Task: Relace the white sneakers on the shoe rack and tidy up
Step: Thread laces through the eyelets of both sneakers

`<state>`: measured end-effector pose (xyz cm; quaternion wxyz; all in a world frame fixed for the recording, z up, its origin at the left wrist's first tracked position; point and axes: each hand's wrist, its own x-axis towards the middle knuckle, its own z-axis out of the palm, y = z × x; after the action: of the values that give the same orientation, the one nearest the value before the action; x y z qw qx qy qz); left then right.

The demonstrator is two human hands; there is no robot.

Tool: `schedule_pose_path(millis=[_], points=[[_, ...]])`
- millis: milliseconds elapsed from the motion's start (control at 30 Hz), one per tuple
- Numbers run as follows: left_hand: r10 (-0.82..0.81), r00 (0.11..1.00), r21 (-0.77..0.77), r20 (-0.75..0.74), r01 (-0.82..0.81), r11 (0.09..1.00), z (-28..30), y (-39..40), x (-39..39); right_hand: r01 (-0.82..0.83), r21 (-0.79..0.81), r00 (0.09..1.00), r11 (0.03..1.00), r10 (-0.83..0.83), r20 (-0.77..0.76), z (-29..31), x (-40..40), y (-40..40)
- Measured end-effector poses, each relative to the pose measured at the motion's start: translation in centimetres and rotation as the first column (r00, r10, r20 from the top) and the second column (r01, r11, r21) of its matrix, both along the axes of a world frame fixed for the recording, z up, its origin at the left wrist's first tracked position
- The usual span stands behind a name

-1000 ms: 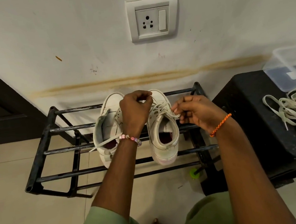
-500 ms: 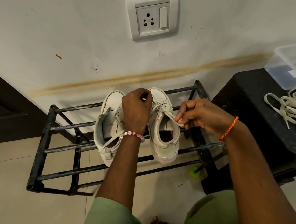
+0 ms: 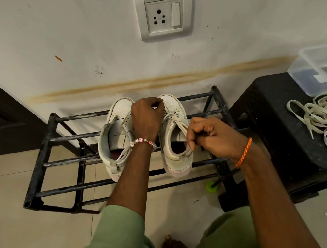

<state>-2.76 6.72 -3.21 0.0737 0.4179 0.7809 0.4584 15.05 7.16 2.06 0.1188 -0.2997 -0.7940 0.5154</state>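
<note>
I am pinching the lace (image 3: 181,125) in my right hand (image 3: 210,137), fingers curled, now drawn nearer the right sneaker's (image 3: 175,142) heel to tighten it. My left hand (image 3: 147,115) is gripping the lace by the toe, steadying it. Both sneakers are sitting mid-rack (image 3: 45,140), toes toward the back edge.

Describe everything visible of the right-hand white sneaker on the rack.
The right sneaker is a scuffed white, leather-looking high-top with a pale sole, standing upright on the black shoe rack, toe to the wall, beside its pair. A flat off-white lace crosses its upper eyelets. The left hand pinches the lace near the toe; the right hand pulls a strand by the collar.
</note>
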Motion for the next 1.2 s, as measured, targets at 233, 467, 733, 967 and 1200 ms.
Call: schedule_pose_path(millis=[233,467,733,967,1200], points=[[-0.009,1.0,-0.042,0.014,0.01,0.999,-0.2,0.0,-0.1,-0.008,0.042,0.995,0.999,0.003,0.099,0.1,-0.1,-0.4],[-0.202,0.976,-0.116,0.079,0.21,0.971,0.1,-0.1,-1.4,0.224,-0.088,0.972,0.971,-0.216,0.088,-0.4,0.4,0.7],[-0.361,0.928,-0.154,0.094,0.372,0.915,0.3,-0.7,-2.3,0.296,-0.042,0.945,0.954,-0.286,0.156,-0.8,-0.4,0.7],[-0.222,0.975,-0.129,-0.002,0.22,0.967,0.5,-0.4,-1.7,0.224,0.017,0.958,0.974,-0.224,0.179,-0.6,-1.2,0.5],[-0.092,0.996,-0.137,0.024,0.094,0.986,-0.1,0.1,-1.6,0.122,0.034,0.982,0.992,-0.126,0.139,-0.7,-0.9,0.5]])
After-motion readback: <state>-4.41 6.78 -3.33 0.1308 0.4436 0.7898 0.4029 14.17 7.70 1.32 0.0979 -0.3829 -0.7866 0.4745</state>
